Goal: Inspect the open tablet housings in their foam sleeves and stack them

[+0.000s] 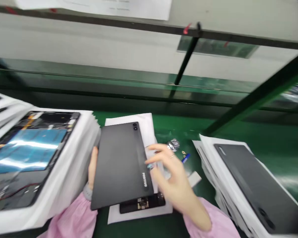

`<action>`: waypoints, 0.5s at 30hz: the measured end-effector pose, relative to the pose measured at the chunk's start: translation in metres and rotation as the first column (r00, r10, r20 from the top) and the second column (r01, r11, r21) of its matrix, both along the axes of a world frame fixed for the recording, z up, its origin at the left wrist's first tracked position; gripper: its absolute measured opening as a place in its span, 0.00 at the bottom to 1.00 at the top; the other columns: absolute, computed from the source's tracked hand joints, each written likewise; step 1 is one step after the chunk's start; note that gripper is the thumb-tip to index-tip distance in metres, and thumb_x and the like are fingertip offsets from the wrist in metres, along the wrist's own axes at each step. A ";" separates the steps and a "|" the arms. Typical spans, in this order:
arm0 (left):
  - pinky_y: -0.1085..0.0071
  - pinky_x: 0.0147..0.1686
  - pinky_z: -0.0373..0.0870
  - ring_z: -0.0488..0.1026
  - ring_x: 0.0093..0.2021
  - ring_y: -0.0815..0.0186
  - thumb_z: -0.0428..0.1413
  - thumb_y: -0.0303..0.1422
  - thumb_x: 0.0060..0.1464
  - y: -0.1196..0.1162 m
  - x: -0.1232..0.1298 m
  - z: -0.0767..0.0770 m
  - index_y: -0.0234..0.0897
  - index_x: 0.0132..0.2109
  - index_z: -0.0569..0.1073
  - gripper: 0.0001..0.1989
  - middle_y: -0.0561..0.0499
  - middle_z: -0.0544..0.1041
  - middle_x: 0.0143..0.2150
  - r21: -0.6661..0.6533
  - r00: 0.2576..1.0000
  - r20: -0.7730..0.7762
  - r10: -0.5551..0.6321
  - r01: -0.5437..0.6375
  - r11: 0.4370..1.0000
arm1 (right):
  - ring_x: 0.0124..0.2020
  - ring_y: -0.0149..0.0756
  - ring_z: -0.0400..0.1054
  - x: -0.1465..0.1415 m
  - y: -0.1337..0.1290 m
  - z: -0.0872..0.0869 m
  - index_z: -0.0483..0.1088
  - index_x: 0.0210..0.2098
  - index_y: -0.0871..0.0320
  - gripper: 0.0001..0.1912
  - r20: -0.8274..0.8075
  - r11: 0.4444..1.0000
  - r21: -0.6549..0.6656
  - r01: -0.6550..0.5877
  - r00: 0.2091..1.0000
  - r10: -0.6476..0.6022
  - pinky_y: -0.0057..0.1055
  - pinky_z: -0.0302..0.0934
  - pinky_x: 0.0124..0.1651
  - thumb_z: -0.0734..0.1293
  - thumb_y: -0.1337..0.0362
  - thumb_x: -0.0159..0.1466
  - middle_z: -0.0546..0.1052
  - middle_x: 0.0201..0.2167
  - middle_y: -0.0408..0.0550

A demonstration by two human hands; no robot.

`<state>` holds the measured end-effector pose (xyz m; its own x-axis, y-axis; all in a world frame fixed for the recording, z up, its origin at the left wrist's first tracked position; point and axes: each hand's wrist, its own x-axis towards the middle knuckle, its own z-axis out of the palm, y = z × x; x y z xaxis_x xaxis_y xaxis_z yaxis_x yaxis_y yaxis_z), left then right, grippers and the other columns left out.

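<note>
My left hand (92,172) grips the left edge of a dark grey tablet (120,165), which is tilted up with its twin-lens camera at the far end and a printed logo near the right edge. My right hand (175,181) is blurred, with fingers apart, and its fingertips are over the tablet's right edge. Below the tablet, a black circuit-bearing part (142,203) lies on a white sheet (129,132), partly hidden by the tablet.
To the left, an opened tablet with exposed internals (32,148) rests on a white stack (72,172). A dark tablet (253,185) lies on white sheets at right. A small metal part (173,144) and blue-handled item (185,158) lie on the green bench (188,125).
</note>
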<state>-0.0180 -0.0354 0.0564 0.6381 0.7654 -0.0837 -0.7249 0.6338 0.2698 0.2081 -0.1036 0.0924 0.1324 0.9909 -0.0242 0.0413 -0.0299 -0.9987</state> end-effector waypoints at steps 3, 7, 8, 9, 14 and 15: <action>0.50 0.66 0.50 0.72 0.58 0.49 0.38 0.58 0.61 0.011 -0.002 -0.007 0.31 0.60 0.70 0.39 0.38 0.76 0.58 0.030 0.994 0.109 0.000 -0.003 1.000 | 0.44 0.49 0.73 0.013 0.026 -0.016 0.77 0.32 0.50 0.18 -0.154 0.991 -0.124 -0.049 0.988 0.030 0.39 0.66 0.49 0.70 0.43 0.57 0.80 0.37 0.48; 0.53 0.64 0.54 0.74 0.55 0.51 0.41 0.58 0.60 0.013 0.005 -0.003 0.30 0.57 0.73 0.38 0.38 0.79 0.54 -0.086 0.999 -0.014 0.037 -0.038 0.996 | 0.41 0.47 0.73 0.009 0.040 -0.031 0.77 0.33 0.53 0.20 -0.222 0.977 -0.161 -0.139 0.970 0.101 0.38 0.67 0.45 0.70 0.43 0.58 0.80 0.36 0.49; 0.53 0.64 0.55 0.74 0.55 0.51 0.41 0.58 0.60 0.012 0.007 -0.001 0.30 0.57 0.73 0.38 0.38 0.79 0.54 -0.097 0.998 -0.039 0.051 -0.054 0.994 | 0.42 0.47 0.73 0.008 0.039 -0.032 0.78 0.35 0.53 0.20 -0.252 0.969 -0.189 -0.157 0.962 0.106 0.38 0.67 0.45 0.71 0.43 0.57 0.80 0.37 0.49; 0.53 0.63 0.56 0.74 0.55 0.50 0.42 0.58 0.60 0.011 0.009 0.000 0.29 0.57 0.73 0.38 0.38 0.79 0.54 -0.098 0.997 -0.053 0.051 -0.056 0.994 | 0.44 0.48 0.73 0.006 0.037 -0.033 0.79 0.36 0.54 0.20 -0.290 0.957 -0.223 -0.188 0.950 0.119 0.38 0.67 0.46 0.72 0.44 0.56 0.81 0.38 0.50; 0.52 0.60 0.62 0.74 0.54 0.49 0.41 0.58 0.60 0.011 0.015 0.001 0.25 0.57 0.72 0.40 0.34 0.78 0.55 -0.082 0.996 -0.091 0.015 -0.022 0.996 | 0.43 0.49 0.75 0.006 0.033 -0.029 0.81 0.43 0.54 0.17 -0.491 0.860 -0.307 -0.407 0.842 0.223 0.39 0.67 0.48 0.75 0.53 0.57 0.83 0.38 0.52; 0.54 0.59 0.63 0.74 0.54 0.49 0.42 0.57 0.61 0.012 0.015 0.000 0.25 0.58 0.72 0.38 0.35 0.78 0.54 -0.096 0.992 -0.126 0.030 -0.042 0.994 | 0.42 0.49 0.76 0.007 0.034 -0.028 0.81 0.43 0.54 0.17 -0.508 0.867 -0.310 -0.391 0.839 0.196 0.39 0.68 0.47 0.76 0.53 0.57 0.83 0.37 0.52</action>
<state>-0.0026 -0.0231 0.0565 0.5901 0.7717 -0.2371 -0.7123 0.6360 0.2968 0.2153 -0.0699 0.0641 -0.2853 0.8736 -0.3942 -0.3328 -0.4760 -0.8140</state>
